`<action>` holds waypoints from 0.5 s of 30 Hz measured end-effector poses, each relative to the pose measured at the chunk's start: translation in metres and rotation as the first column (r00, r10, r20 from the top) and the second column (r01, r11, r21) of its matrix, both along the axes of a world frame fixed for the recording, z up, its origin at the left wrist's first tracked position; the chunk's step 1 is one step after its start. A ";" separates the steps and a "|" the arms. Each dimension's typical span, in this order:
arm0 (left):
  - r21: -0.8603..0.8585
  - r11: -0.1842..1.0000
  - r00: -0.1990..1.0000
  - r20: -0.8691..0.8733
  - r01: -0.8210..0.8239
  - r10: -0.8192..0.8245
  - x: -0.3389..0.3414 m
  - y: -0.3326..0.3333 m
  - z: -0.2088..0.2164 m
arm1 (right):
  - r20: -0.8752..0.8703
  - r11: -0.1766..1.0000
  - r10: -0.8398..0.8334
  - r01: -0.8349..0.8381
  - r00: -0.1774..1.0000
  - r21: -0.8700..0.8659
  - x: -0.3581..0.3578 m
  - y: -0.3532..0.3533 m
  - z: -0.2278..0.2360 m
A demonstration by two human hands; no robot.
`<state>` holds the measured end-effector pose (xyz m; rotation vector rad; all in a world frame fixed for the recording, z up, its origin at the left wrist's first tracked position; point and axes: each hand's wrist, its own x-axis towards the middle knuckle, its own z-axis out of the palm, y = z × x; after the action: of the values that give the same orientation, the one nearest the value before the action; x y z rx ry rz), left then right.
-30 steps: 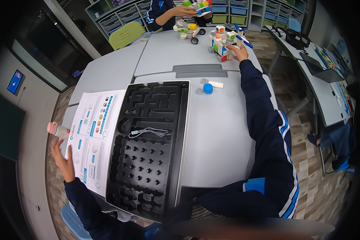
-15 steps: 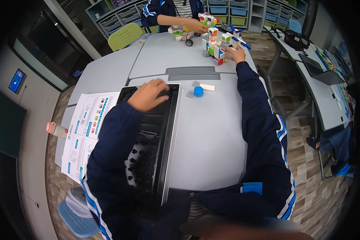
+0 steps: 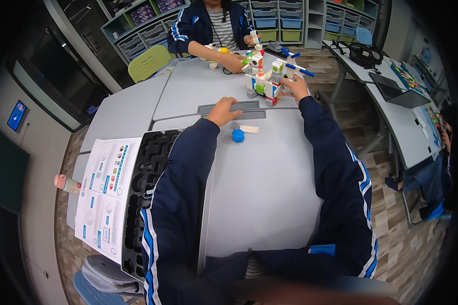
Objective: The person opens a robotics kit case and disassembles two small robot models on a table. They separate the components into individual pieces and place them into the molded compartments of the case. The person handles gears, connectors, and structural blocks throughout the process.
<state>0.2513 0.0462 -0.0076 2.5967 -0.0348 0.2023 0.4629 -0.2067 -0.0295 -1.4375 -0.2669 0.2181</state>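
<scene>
My right hand (image 3: 296, 89) grips the right side of a block model (image 3: 261, 84) built of white, grey, green, blue and red building blocks, with blue rods at its upper right. The model stands upright on the table. Its far side hides some of my fingers. My left hand (image 3: 223, 111) is open, fingers stretched, over the table by the grey slotted strip. Just below that hand lie a blue studded ball (image 3: 238, 135), a white block strip (image 3: 249, 129) and small grey blocks (image 3: 228, 139). None of these is in my grasp.
A black moulded tray (image 3: 146, 157) lies partly under my left arm. Beside it is a printed instruction sheet (image 3: 105, 188), with a pink-capped bottle (image 3: 67, 184) further left. Across the table, a person's hand (image 3: 233, 63) is at another block build (image 3: 220, 57). A green chair (image 3: 150, 59) stands far left.
My left hand has moved from over the tray to the right, near the loose blocks. The view has shifted slightly. My right hand stays at the block model. The other person has raised one hand.
</scene>
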 end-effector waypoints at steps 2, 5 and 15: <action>-0.030 1.000 1.000 -0.024 -0.002 0.001 0.000 -0.003 -0.001 | -0.030 1.000 0.028 -0.027 0.999 0.009 -0.002 -0.008 0.000; -0.011 1.000 0.999 -0.034 0.022 -0.022 -0.005 -0.005 -0.002 | -0.048 0.998 0.055 -0.054 0.997 0.029 -0.004 -0.020 -0.002; 0.188 0.975 0.991 -0.084 0.118 -0.104 -0.031 -0.018 -0.010 | -0.050 1.000 -0.012 0.013 0.999 0.015 -0.011 -0.042 0.001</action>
<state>0.2198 0.0283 -0.0177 2.7833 -0.1816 0.0650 0.4516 -0.2486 -0.0282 -1.4165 -0.2179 0.2407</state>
